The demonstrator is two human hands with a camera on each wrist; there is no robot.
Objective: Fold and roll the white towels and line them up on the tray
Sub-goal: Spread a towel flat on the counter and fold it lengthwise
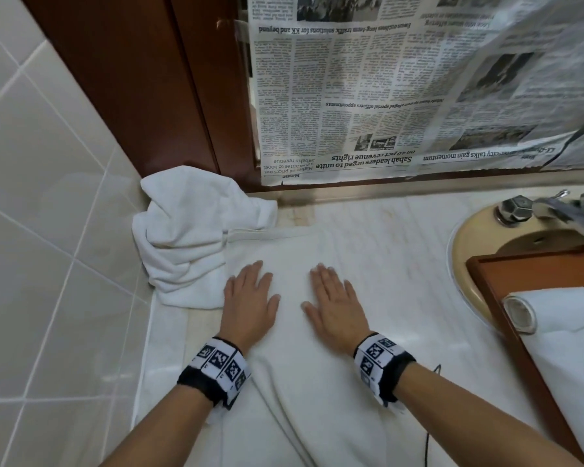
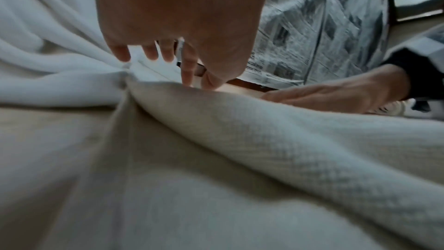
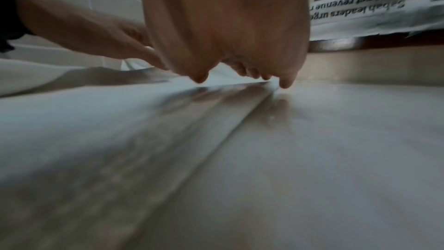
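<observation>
From the head view, we press our left hand and right hand flat, fingers straight and grasping nothing, on the folded towel lying on the counter. At ten o'clock a crumpled towel waits unfolded; at three o'clock the tray already carries one rolled towel. Rolling seems next.

At our left wrist, fingertips touch the cloth's wrinkle.

At our right wrist, fingertips rest near the towel's edge.

soft, even light; head view sharp, both wrist views dim, blurred.
</observation>
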